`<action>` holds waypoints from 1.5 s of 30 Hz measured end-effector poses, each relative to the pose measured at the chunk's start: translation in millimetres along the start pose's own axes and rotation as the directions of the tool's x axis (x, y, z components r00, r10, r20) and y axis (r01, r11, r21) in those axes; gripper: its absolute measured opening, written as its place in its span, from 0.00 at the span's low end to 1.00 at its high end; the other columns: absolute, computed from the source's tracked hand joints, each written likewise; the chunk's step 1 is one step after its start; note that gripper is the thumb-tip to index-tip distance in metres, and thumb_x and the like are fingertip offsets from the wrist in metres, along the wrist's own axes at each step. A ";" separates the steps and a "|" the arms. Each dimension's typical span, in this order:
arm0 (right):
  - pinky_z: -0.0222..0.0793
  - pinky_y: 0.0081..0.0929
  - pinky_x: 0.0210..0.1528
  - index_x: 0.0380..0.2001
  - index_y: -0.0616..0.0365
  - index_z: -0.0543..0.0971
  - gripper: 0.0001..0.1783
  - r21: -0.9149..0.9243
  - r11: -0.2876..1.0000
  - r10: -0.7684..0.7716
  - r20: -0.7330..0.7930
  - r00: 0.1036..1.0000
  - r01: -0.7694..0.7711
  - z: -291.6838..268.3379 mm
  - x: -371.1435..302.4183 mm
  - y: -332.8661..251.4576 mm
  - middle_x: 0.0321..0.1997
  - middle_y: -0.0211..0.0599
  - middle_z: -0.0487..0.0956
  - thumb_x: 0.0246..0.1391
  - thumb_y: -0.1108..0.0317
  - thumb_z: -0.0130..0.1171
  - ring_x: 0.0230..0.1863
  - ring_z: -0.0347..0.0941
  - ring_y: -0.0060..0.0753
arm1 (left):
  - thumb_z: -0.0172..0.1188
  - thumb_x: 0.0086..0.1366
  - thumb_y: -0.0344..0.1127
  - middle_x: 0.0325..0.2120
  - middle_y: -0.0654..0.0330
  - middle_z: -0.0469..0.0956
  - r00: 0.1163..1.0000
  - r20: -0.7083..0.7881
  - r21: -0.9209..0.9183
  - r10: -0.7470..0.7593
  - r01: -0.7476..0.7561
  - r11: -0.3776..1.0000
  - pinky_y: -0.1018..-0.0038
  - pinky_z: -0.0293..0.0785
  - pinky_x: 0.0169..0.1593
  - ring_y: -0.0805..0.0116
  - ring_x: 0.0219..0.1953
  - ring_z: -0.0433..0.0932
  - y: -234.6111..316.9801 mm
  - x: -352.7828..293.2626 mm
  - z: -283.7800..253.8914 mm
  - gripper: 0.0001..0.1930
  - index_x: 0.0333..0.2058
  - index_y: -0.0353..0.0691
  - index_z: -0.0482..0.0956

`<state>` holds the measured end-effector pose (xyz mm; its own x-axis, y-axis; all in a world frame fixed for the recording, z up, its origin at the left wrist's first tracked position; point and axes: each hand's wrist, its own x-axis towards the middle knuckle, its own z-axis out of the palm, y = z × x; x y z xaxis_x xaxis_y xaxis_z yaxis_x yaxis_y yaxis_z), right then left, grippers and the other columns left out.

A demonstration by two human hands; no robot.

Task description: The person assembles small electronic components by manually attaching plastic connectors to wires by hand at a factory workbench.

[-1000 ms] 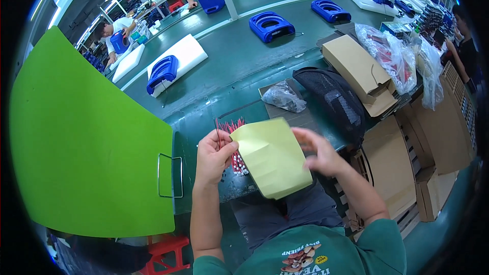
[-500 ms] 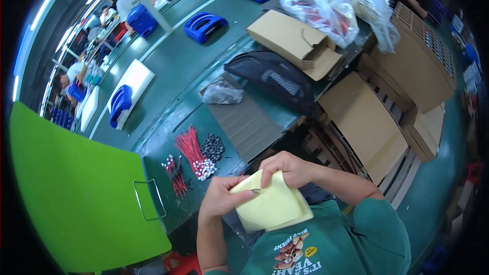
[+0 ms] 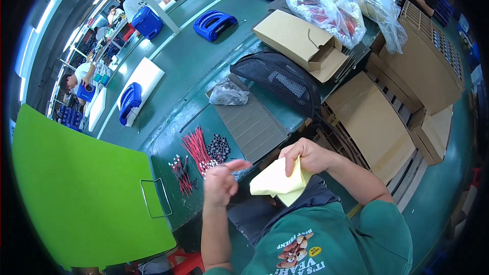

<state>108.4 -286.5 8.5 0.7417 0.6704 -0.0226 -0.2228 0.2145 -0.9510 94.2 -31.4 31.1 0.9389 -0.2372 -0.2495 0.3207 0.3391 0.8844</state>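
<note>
A folded pale yellow sheet (image 3: 277, 181), paper or thin cloth, hangs in front of my lap. My right hand (image 3: 307, 157) pinches its upper edge between thumb and fingers. To the left of it and apart from it, my left hand (image 3: 221, 184) is empty, index finger stretched out and the others curled, slightly blurred. Just beyond that hand, red wires (image 3: 195, 145) with white ends lie in a bundle on the green table. Small black ring-like parts (image 3: 218, 147) are heaped beside them. A smaller bunch of red and black wires (image 3: 181, 174) lies nearer the left.
A green panel (image 3: 86, 188) with a metal handle stands at my left. Grey cardboard (image 3: 254, 127), a black mesh bag (image 3: 277, 76) and an open carton (image 3: 295, 38) lie ahead. Cardboard boxes (image 3: 372, 122) stand at right. Blue housings (image 3: 214, 24) sit farther off, where other people work.
My left hand has let go of the yellow sheet and moved away to the left. The sheet now hangs bent from my right hand alone. The whole view has shifted slightly.
</note>
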 end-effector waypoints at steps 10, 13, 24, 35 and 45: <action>0.66 0.20 0.43 0.40 0.66 0.74 0.16 -0.115 0.993 -0.045 -0.172 0.984 0.025 2.2 3.2 -11.7 0.37 0.37 0.77 0.45 0.72 0.53 0.38 0.72 0.22 | 0.63 0.51 0.28 0.21 0.60 0.77 0.995 -0.002 0.379 -0.096 0.090 0.921 0.84 0.69 0.25 0.81 0.21 0.73 -13.4 -7.7 14.1 0.09 0.30 0.29 0.77; 0.67 0.20 0.34 0.32 0.65 0.78 0.11 -0.622 0.749 0.132 -0.201 0.971 -0.230 -0.1 0.4 -29.8 0.25 0.38 0.78 0.44 0.70 0.56 0.29 0.73 0.21 | 0.62 0.53 0.27 0.22 0.61 0.77 0.999 0.003 0.532 -0.048 0.039 0.846 0.84 0.69 0.26 0.80 0.22 0.73 -17.0 -7.1 14.7 0.08 0.31 0.29 0.77; 0.70 0.19 0.34 0.37 0.65 0.74 0.13 -0.154 0.952 -0.258 -0.870 0.420 0.266 -125.0 -141.2 -24.2 0.33 0.33 0.78 0.56 0.66 0.48 0.29 0.74 0.21 | 0.59 0.54 0.24 0.25 0.56 0.79 0.998 -0.053 0.265 -0.038 0.051 0.963 0.87 0.60 0.16 0.84 0.14 0.66 -22.2 -7.1 20.8 0.05 0.31 0.30 0.77; 0.60 0.15 0.17 0.24 0.58 0.76 0.05 0.121 0.926 0.169 -0.980 0.104 -0.358 -225.3 -196.4 109.9 0.18 0.26 0.72 0.42 0.70 0.59 0.17 0.65 0.17 | 0.58 0.47 0.17 0.28 0.56 0.74 0.974 -0.202 0.269 0.104 -0.047 0.962 0.86 0.59 0.15 0.80 0.14 0.65 -34.8 -15.5 36.1 0.05 0.26 0.29 0.77; 0.67 0.27 0.24 0.33 0.70 0.74 0.10 0.180 0.983 0.165 -0.949 0.270 0.030 -282.0 -41.1 142.5 0.27 0.42 0.75 0.47 0.74 0.53 0.26 0.73 0.34 | 0.58 0.50 0.20 0.26 0.50 0.77 0.955 -0.295 0.146 0.018 0.026 0.989 0.86 0.64 0.13 0.77 0.14 0.70 -39.4 -22.1 39.0 0.10 0.34 0.28 0.73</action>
<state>224.6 -483.8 -213.0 0.7637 -0.4571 -0.4558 -0.3103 0.3591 -0.8802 55.9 -75.0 17.2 0.9397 0.0482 -0.3385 0.3233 0.1967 0.9256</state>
